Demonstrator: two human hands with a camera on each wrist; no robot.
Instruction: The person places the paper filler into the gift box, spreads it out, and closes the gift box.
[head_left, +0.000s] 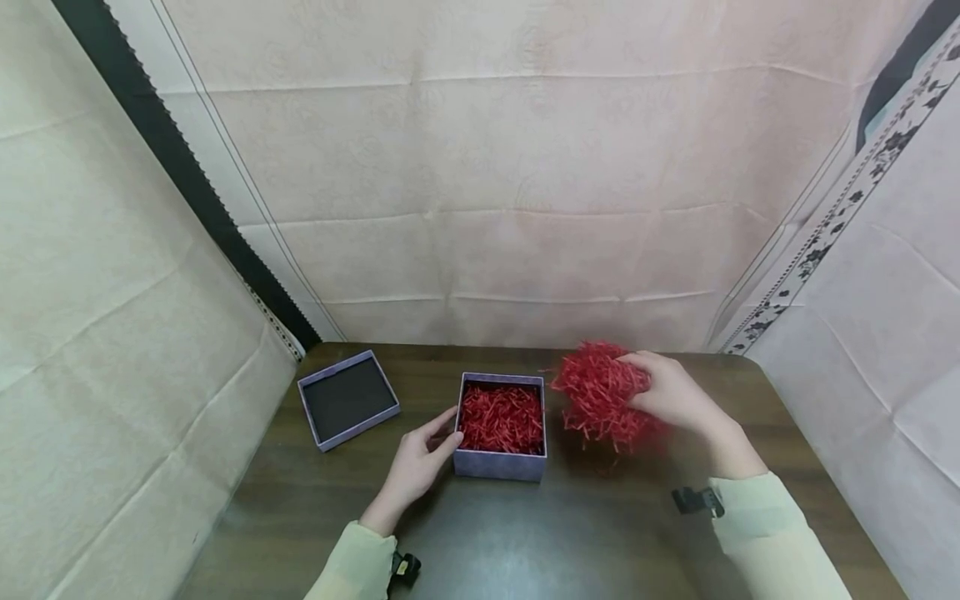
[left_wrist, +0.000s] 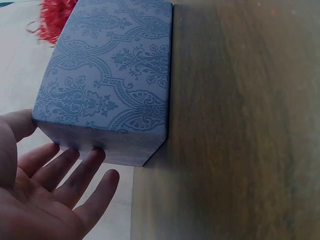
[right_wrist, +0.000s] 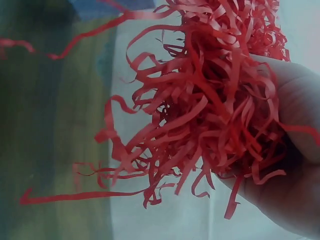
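My right hand (head_left: 678, 400) grips a big loose clump of red shredded paper (head_left: 600, 387) to the right of an open box (head_left: 498, 466). Curly strips stick out past the fingers and hide part of them in the right wrist view, where the clump (right_wrist: 205, 100) fills the middle. The box has a blue-grey patterned outside (left_wrist: 110, 65), and more red shredded paper (head_left: 501, 421) lies inside it. At the box's left side rests my left hand (head_left: 412, 467), thumb by the front corner and fingers (left_wrist: 85, 175) extended along the wall.
A shallow lid (head_left: 351, 398) with a dark inside lies left of the box, hollow side up. Both stand on a dark wooden table (head_left: 480, 533). Pale cloth (head_left: 525, 183) hangs behind the table and along both sides.
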